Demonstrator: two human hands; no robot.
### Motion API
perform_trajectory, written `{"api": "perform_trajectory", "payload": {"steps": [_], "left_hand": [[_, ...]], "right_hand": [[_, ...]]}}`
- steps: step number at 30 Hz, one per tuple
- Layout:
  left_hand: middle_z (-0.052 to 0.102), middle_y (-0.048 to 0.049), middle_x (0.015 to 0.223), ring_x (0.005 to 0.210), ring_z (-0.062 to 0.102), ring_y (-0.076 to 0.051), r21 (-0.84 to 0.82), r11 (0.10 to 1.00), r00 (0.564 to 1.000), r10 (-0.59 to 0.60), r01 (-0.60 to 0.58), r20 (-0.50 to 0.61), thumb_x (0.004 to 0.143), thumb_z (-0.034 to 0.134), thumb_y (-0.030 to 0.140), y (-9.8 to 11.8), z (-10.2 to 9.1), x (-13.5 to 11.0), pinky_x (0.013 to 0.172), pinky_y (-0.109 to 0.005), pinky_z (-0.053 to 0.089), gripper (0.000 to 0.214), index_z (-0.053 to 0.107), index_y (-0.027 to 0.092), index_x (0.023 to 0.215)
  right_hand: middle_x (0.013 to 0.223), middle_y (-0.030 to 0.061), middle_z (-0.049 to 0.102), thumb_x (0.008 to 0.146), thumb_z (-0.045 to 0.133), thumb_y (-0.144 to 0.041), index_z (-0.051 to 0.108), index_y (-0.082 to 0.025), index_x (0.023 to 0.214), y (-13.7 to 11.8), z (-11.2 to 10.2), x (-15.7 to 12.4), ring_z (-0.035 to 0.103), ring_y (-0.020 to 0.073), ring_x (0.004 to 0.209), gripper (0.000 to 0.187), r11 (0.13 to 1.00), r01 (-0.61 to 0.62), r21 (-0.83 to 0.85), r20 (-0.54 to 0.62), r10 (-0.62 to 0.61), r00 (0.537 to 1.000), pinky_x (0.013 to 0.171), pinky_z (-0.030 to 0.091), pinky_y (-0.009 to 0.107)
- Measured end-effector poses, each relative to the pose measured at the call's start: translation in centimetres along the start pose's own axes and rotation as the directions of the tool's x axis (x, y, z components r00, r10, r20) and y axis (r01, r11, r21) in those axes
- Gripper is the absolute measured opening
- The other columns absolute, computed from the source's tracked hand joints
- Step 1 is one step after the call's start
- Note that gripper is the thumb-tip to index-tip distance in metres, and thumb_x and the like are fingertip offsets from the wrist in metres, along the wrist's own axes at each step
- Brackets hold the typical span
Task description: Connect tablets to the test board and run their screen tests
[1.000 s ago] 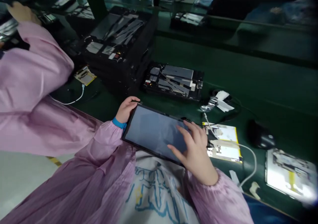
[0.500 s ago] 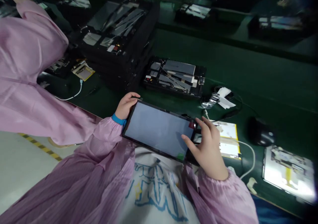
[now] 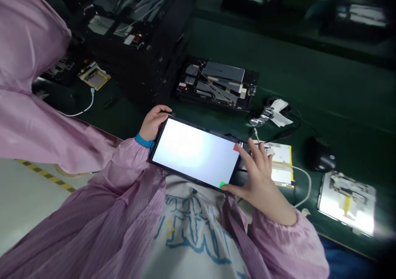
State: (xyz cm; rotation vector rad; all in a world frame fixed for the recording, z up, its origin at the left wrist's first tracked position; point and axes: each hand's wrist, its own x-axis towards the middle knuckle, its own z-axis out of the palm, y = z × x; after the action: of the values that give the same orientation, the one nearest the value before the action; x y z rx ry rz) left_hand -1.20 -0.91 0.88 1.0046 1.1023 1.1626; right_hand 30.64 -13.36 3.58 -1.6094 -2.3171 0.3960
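A black-framed tablet (image 3: 194, 152) rests tilted against my lap at the table's near edge, its screen lit bright white with a small red mark at the top right corner and a green mark at the bottom right. My left hand (image 3: 152, 122) is closed around the tablet's top left corner. My right hand (image 3: 258, 176) grips the tablet's right edge, thumb at the lower right corner, fingers behind the frame.
The green table (image 3: 309, 89) carries an opened tablet (image 3: 216, 85), a stack of black trays (image 3: 136, 31), a black mouse (image 3: 320, 160), a yellow-edged card (image 3: 283, 165) with a white cable, and a silver back cover (image 3: 346, 202). A co-worker's pink sleeve (image 3: 27, 85) fills the left.
The tablet's screen went from dark grey to bright white. My right hand slid off the glass to the tablet's right edge. The view tipped downward.
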Motion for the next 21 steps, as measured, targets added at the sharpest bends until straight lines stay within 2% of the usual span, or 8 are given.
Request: {"api": "perform_trajectory", "payload": {"steps": [4,7,10,17,21], "left_hand": [[0.063,0.0004,0.066,0.052,0.056,-0.012,0.022,1.000,1.000,-0.002,0.003,-0.008,0.073,0.063,0.025,-0.3,0.1,0.0,0.051,-0.023,0.039,0.022,0.059,0.016,0.093],[0.060,0.0011,0.064,0.051,0.055,-0.012,0.018,1.000,1.000,-0.009,0.009,-0.014,0.074,0.062,0.025,-0.4,0.1,-0.1,0.051,-0.023,0.039,0.020,0.059,0.016,0.092],[0.059,0.0017,0.061,0.050,0.055,-0.012,0.012,1.000,1.000,-0.011,0.011,-0.001,0.074,0.061,0.024,-0.4,0.1,-0.1,0.050,-0.022,0.039,0.020,0.059,0.016,0.092],[0.057,0.0027,0.058,0.046,0.051,-0.010,0.025,0.999,0.999,-0.044,0.044,-0.005,0.074,0.061,0.024,0.0,0.4,-0.3,0.045,-0.021,0.034,0.019,0.058,0.016,0.091],[0.058,0.0015,0.061,0.048,0.053,-0.011,0.031,0.998,0.999,-0.050,0.050,-0.012,0.075,0.061,0.024,0.0,0.4,-0.2,0.047,-0.022,0.036,0.019,0.058,0.016,0.092]], "right_hand": [[0.154,0.0172,0.021,0.073,0.065,-0.059,0.028,-0.027,0.145,-2.4,0.2,0.5,0.014,0.0465,0.142,0.087,0.996,0.085,0.032,-0.054,-0.083,0.995,0.104,0.017,0.073],[0.151,0.0143,0.031,0.079,0.065,-0.045,0.041,-0.027,0.137,-4.9,1.3,0.9,0.015,0.0431,0.143,0.065,0.979,0.202,-0.018,-0.007,-0.202,0.979,0.106,0.015,0.073],[0.149,0.0116,0.038,0.083,0.062,-0.032,0.050,-0.028,0.130,-6.6,2.4,1.1,0.016,0.0395,0.143,0.049,0.962,0.269,-0.045,0.004,-0.269,0.963,0.106,0.013,0.074],[0.143,0.0098,0.047,0.084,0.061,-0.027,0.063,-0.026,0.110,-6.8,2.8,0.9,0.021,0.0360,0.142,0.026,0.955,0.298,-0.011,-0.029,-0.298,0.954,0.108,0.018,0.070],[0.142,0.0080,0.048,0.084,0.062,-0.027,0.065,-0.026,0.104,-7.2,2.9,1.0,0.023,0.0367,0.141,0.021,0.954,0.299,0.006,-0.019,-0.298,0.954,0.108,0.018,0.070]]}}
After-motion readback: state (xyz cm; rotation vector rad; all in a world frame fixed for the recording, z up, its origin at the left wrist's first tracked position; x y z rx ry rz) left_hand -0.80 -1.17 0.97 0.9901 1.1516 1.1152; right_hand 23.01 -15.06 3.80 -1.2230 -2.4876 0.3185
